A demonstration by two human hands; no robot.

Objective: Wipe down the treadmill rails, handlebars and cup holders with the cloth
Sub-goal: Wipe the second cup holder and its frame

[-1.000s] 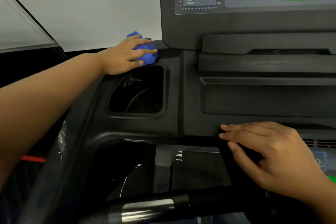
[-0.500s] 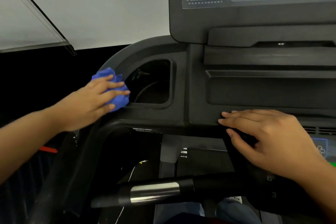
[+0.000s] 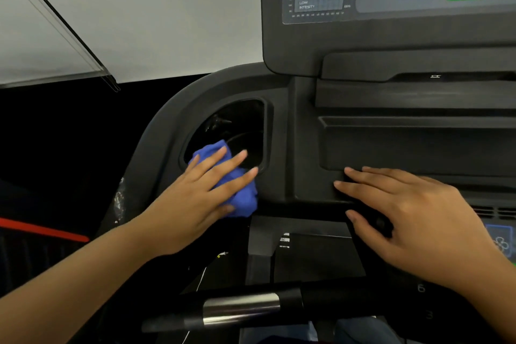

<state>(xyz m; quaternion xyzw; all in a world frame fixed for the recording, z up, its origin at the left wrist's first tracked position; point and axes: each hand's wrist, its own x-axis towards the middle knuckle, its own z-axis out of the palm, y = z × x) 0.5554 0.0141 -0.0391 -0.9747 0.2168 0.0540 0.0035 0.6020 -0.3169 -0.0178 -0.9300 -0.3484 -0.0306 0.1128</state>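
Blue cloth [image 3: 243,198] has slid right along the cup holder [image 3: 268,134].

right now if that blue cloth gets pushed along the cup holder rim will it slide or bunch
Probably floppy: the cloth lies crumpled in soft folds under the left hand. Likely bunches more than glides, already lumped on the cup holder rim. Seems light; flat fingers pin it.
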